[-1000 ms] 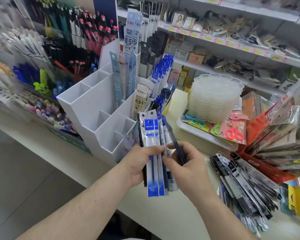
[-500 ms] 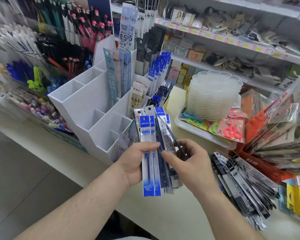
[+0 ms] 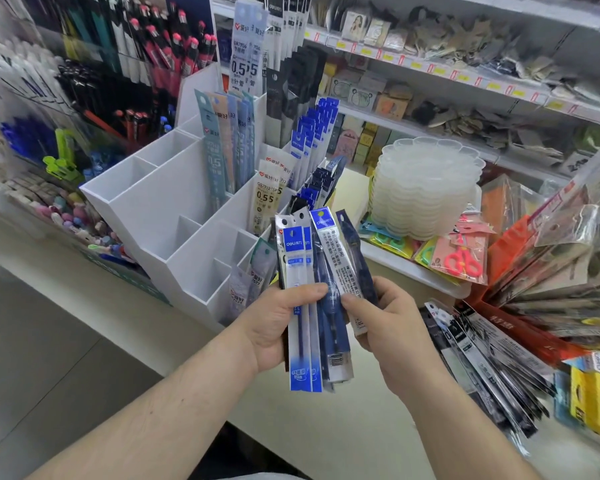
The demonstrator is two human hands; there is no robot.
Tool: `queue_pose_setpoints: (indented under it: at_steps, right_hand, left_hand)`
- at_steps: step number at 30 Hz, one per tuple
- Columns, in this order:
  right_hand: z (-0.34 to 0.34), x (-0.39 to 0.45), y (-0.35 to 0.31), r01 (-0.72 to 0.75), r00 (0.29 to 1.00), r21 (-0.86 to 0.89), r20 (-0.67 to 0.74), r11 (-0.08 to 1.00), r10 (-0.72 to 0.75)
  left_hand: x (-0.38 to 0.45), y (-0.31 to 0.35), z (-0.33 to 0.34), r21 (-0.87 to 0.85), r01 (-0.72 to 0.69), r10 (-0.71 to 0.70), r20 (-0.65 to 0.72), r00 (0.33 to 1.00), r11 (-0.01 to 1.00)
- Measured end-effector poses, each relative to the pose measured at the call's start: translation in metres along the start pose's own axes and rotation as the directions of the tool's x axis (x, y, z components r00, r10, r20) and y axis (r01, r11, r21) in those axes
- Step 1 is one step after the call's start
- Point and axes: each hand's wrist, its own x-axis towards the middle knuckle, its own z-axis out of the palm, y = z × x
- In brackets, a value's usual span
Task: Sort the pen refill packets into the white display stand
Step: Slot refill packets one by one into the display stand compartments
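head | loose packets (image 3: 492, 368) right of white stand (image 3: 160, 209) | scissors (image 3: 463, 259) behind

Two bare forearms — no sleeves, watch or rings — left hand (image 3: 274, 327), right hand (image 3: 392, 337).

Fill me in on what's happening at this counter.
A person is sorting pen refill packets into a white display stand. The left hand grips a fanned bunch of blue packets, while the right hand pinches a darker packet at the bunch's right edge. Several stand compartments already hold packets; those on the left are empty. More packets lie in a loose pile on the counter, at right.
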Motion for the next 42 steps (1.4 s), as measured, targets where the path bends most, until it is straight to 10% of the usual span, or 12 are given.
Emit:
queue_pose_setpoints:
  at_steps: [26, 36, 42]
  right_hand:
    - [-0.012, 0.008, 0.007, 0.092, 0.984, 0.438, -0.175, 0.894, -0.016]
    - [0.005, 0.003, 0.023, -0.080, 0.997, 0.040, -0.008, 0.996, 0.080]
    - [-0.009, 0.006, 0.022, 0.059, 0.984, -0.022, -0.170, 0.998, -0.062]
  left_hand:
    - [0.007, -0.002, -0.009, -0.106, -0.063, 0.053, -0.091, 0.994, 0.992]
    - [0.005, -0.001, 0.007, -0.046, -0.090, 0.085, -0.095, 0.992, 0.995]
    - [0.003, 0.001, 0.010, 0.226, -0.137, 0.193, -0.245, 0.950, 0.964]
